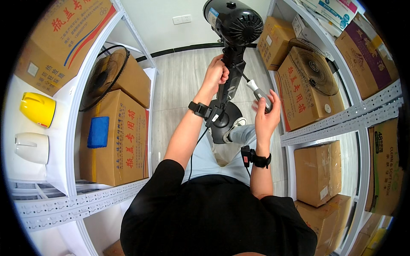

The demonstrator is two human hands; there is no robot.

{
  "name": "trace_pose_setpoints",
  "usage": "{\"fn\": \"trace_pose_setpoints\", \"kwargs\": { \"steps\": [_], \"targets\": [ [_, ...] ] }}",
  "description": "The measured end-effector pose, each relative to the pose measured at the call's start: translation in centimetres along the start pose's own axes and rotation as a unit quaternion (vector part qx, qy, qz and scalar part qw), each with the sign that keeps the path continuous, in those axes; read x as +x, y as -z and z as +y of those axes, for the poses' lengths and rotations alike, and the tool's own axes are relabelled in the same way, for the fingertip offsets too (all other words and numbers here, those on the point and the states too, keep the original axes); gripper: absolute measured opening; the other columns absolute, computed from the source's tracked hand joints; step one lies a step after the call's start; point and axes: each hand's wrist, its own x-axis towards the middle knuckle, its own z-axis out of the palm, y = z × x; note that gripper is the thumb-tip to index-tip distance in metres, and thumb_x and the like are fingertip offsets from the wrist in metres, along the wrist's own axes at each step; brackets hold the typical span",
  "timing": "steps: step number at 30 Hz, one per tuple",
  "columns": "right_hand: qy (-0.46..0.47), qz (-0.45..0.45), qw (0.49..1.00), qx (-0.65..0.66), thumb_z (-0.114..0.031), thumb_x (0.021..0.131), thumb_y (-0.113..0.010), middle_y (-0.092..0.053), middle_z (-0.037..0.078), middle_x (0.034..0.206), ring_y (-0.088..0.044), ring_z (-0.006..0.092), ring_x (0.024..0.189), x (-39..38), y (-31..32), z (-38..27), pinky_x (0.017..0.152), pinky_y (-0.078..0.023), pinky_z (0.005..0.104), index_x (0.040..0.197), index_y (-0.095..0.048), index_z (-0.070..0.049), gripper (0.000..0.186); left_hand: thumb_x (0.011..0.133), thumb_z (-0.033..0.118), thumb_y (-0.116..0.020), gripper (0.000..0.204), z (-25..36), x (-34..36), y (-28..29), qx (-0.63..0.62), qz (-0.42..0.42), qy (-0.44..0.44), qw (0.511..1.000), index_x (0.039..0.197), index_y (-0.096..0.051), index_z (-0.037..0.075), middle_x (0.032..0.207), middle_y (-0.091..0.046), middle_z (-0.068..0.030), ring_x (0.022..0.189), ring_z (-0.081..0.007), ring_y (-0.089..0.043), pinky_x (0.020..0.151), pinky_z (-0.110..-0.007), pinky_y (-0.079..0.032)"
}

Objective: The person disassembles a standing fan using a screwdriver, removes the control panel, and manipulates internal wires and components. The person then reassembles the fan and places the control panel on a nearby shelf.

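In front of me stands a black pedestal fan, its motor housing (242,30) at the top and its round base (223,121) on the floor between my feet. My left hand (216,74) is closed around the fan's column just below the housing. In my right hand (268,113) is a screwdriver (257,91) with a grey and white handle. Its dark shaft points up and left at the column; where the tip meets it is hard to make out. The fingers of that hand are slightly blurred around the handle.
Metal shelves flank me. A fan grille (104,77) leans on cartons at left, near a blue cloth (98,132), a yellow kettle (37,109) and a white kettle (32,147). Another grille (314,66) rests against a carton (299,91) at right. Behind the fan is a wall socket (182,19).
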Motion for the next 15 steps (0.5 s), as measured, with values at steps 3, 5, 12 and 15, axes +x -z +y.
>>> {"fn": "trace_pose_setpoints", "kwargs": {
  "steps": [3, 5, 12, 15],
  "targets": [
    [-0.080, -0.051, 0.993, 0.067, -0.008, 0.088, -0.072, -0.058, 0.013, 0.117, -0.062, 0.0208, 0.103, 0.1, 0.5, -0.1, 0.077, -0.057, 0.0318, 0.118, -0.060, -0.003, 0.033, 0.096, 0.018, -0.037, 0.052, -0.1, 0.2, 0.3, 0.000, -0.001, -0.005, 1.000, 0.145, -0.035, 0.001, 0.060, -0.047, -0.0027, 0.047, -0.0090, -0.039, 0.040, -0.023, -0.027],
    [0.061, -0.015, 0.998, -0.002, -0.005, 0.087, -0.072, -0.060, 0.014, 0.113, -0.061, 0.0245, 0.106, -0.1, 0.2, 0.9, 0.083, -0.055, 0.0328, 0.113, -0.061, -0.002, 0.029, 0.096, 0.018, -0.037, 0.052, -0.1, 0.3, 0.4, -0.007, -0.005, -0.007, 1.000, 0.145, -0.035, 0.001, 0.059, -0.046, -0.0028, 0.047, -0.0092, -0.039, 0.040, -0.023, -0.026],
    [0.109, 0.012, 0.994, -0.019, -0.004, 0.087, -0.071, -0.059, 0.014, 0.115, -0.062, 0.0240, 0.103, -0.3, 1.2, 1.6, 0.081, -0.056, 0.0329, 0.111, -0.061, -0.002, 0.025, 0.097, 0.018, -0.035, 0.051, 0.2, 0.0, 0.0, -0.010, -0.008, 0.006, 1.000, 0.145, -0.036, 0.002, 0.059, -0.047, -0.0034, 0.046, -0.0096, -0.038, 0.039, -0.024, -0.026],
    [0.087, 0.006, 0.996, 0.013, -0.004, 0.088, -0.071, -0.058, 0.013, 0.116, -0.063, 0.0224, 0.102, -0.4, 1.6, 1.8, 0.080, -0.058, 0.0322, 0.111, -0.061, -0.002, 0.025, 0.097, 0.018, -0.034, 0.050, 0.1, 0.2, 0.4, -0.008, -0.006, 0.004, 1.000, 0.145, -0.036, 0.002, 0.059, -0.047, -0.0035, 0.046, -0.0096, -0.038, 0.040, -0.024, -0.026]
  ]
}}
